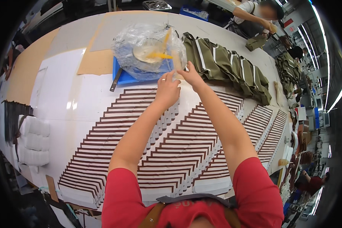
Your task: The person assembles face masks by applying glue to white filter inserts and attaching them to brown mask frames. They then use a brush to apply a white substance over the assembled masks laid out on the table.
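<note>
A crumpled clear plastic bag lies over and around a round container of cream-coloured paste. Two yellow-handled tools, possibly brushes, rest in the paste. All of this sits in a blue tray. At the bag's near right edge, my left hand has its fingers closed on the plastic. Just right of it, my right hand pinches the same edge, fingertips almost touching the left ones. Below both forearms spread overlapping rows of white strips with dark brown edges.
A flat metal scraper leans on the tray's left rim. Olive green fabric pieces with white stripes are piled to the right. A bundle of white padded pieces lies at the left. Across the table, a co-worker handles green fabric.
</note>
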`<action>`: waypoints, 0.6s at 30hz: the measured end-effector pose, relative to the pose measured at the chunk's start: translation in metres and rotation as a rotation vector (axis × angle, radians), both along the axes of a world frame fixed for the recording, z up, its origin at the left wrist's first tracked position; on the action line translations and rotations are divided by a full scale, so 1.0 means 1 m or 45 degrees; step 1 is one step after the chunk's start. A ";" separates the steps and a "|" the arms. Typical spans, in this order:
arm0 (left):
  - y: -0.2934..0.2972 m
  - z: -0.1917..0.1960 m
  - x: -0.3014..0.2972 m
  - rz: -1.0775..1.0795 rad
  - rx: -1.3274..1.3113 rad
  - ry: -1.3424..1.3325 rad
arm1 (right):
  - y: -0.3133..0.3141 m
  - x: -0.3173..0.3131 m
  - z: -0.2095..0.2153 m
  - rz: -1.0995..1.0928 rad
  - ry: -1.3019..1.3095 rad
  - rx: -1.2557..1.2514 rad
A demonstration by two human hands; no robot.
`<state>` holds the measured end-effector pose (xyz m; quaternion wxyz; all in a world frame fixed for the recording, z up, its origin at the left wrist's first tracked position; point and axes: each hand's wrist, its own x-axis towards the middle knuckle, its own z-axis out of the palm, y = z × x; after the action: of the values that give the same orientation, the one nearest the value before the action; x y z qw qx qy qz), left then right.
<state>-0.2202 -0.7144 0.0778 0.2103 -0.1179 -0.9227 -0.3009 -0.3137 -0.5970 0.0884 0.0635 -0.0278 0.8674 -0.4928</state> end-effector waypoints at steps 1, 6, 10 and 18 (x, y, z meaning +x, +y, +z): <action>-0.004 -0.002 -0.005 0.020 -0.053 0.020 | -0.009 -0.008 0.006 -0.059 -0.165 -0.297; -0.032 0.004 -0.020 0.065 -0.077 0.136 | -0.050 -0.012 0.058 0.079 -0.058 -0.837; -0.052 0.043 -0.034 0.049 0.313 0.213 | -0.078 -0.017 0.120 0.376 0.023 -0.664; -0.155 0.072 -0.074 0.211 0.496 0.552 | -0.060 -0.056 0.062 0.118 0.073 0.001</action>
<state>-0.2946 -0.8690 0.1493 0.4450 -0.0612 -0.7877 -0.4217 -0.3699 -0.6568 0.1503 0.0614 -0.0818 0.8669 -0.4878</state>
